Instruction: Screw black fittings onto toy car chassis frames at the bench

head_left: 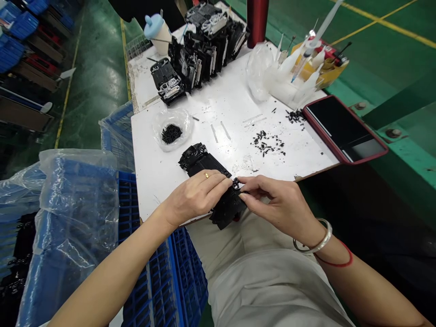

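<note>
A black plastic assembly (204, 164) lies at the near edge of the white table (160, 172), partly overhanging it. My left hand (195, 196) rests on top of it, fingers pressing its right side. My right hand (275, 203) meets it from the right, its fingertips pinching a small black part against the assembly; the part itself is too small to make out. A clear bag of small black screws (171, 131) sits just beyond the assembly. Loose black screws (267, 144) lie scattered to the right.
Stacked black assemblies (200, 50) fill the table's far end. A red-edged tray (344, 129) hangs off the right side, behind it a bin of white syringes (306, 68). Blue crates (150, 272) with plastic liners stand at my left. A red cylinder (257, 20) stands at the back.
</note>
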The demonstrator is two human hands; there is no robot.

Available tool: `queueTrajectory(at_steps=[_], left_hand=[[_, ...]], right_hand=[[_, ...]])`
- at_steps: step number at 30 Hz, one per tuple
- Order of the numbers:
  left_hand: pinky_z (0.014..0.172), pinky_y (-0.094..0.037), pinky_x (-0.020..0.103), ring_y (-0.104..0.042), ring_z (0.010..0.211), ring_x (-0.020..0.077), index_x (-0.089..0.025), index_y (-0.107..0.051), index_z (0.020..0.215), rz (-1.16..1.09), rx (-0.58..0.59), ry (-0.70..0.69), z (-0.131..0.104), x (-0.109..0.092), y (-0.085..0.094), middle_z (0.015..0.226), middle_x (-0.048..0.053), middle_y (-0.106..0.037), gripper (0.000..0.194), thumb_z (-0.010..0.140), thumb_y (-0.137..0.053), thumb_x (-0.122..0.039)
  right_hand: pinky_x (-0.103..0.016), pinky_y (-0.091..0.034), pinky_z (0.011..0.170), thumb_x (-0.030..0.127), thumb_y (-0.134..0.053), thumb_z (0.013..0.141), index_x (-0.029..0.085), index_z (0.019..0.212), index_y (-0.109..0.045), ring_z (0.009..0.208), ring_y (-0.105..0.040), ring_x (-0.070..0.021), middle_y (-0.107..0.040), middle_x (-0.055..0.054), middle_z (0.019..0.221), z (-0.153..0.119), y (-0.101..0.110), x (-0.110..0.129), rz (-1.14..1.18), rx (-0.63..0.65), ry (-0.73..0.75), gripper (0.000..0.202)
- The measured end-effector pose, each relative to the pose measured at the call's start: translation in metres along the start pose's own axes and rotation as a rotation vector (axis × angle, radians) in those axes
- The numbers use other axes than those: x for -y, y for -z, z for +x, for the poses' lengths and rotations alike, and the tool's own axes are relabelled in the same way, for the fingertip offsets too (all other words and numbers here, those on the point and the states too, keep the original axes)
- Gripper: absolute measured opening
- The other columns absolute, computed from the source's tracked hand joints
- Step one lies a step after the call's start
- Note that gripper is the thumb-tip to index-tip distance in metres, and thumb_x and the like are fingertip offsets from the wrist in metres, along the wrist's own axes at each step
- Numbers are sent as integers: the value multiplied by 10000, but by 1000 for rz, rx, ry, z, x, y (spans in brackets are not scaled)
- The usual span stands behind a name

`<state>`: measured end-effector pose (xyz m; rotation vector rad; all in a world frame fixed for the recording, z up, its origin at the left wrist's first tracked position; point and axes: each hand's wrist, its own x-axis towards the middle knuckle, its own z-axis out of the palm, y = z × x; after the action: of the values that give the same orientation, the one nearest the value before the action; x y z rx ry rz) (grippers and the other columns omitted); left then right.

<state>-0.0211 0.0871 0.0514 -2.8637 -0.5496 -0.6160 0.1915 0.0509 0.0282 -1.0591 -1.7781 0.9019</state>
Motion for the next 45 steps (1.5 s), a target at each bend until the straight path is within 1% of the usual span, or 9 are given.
queueTrajectory(at_steps=[7,13,19,25,29,33,36,40,45], left_hand=[[750,-585,320,-673,793,185,-123,-569,1071,-15,51,46,3,-3,0,820,86,-688,196,910,-474,-65],[861,-562,313,-674,954,178,-152,-485,1302,-127,117,283,-5,-10,10,1012,98,-701,369,937,-467,-100],[868,-570,325,-679,924,163,-228,-542,1267,-264,-290,986,-31,-46,19,1039,46,-689,414,867,-631,-169],[705,-563,240,-669,807,133,-199,-596,1018,-828,-734,1559,-45,-101,-1,898,22,-657,197,862,-653,-305],[748,-565,291,-673,917,204,-202,-561,1143,-1317,-766,1691,-35,-125,-17,1050,94,-672,553,701,-789,-444],[899,-532,340,-624,1107,260,-234,-416,1362,-1409,-775,1746,-18,-139,-25,1277,141,-610,909,590,-865,-408],[962,-499,345,-582,1192,267,-217,-343,1417,-1372,-766,1782,-12,-145,-25,1337,155,-577,913,653,-825,-345],[969,-489,323,-576,1205,266,-188,-382,1406,-1404,-813,1819,-18,-145,-20,1326,161,-585,819,695,-770,-307],[987,-466,348,-594,1156,270,-161,-504,1332,-1433,-888,1819,-40,-142,-13,1213,140,-656,692,679,-723,-220]], right_hand=[[-202,-534,574,129,-610,832,187,847,-609,622,-640,-101,-735,-41,901,-4,-3,-7,4,12,-5,61],[-199,-534,600,172,-609,861,202,880,-600,800,-705,-156,-733,-59,951,-13,-4,-13,68,29,-132,36],[-193,-530,600,231,-627,866,212,828,-599,1066,-668,-240,-729,-59,837,-18,-1,-14,235,-15,-277,50],[-201,-566,618,231,-642,859,200,838,-632,1054,-676,-241,-745,-94,984,-21,-4,-14,311,-69,-312,39],[-195,-583,650,204,-657,848,208,862,-634,1000,-698,-210,-731,-87,1078,-28,-10,-18,311,-120,-299,28],[-202,-591,693,204,-652,858,215,889,-631,960,-708,-186,-720,-85,1115,-39,-18,-23,268,-136,-261,39],[-219,-594,696,230,-634,877,222,906,-626,949,-709,-192,-710,-85,1139,-44,-17,-23,192,-95,-250,31],[-235,-584,604,294,-607,897,250,1034,-637,886,-704,-193,-686,-74,1186,-34,2,-18,-9,161,-173,147],[-232,-492,481,333,-575,908,256,1017,-656,723,-650,-167,-718,-36,917,30,13,-5,-265,241,17,156]])
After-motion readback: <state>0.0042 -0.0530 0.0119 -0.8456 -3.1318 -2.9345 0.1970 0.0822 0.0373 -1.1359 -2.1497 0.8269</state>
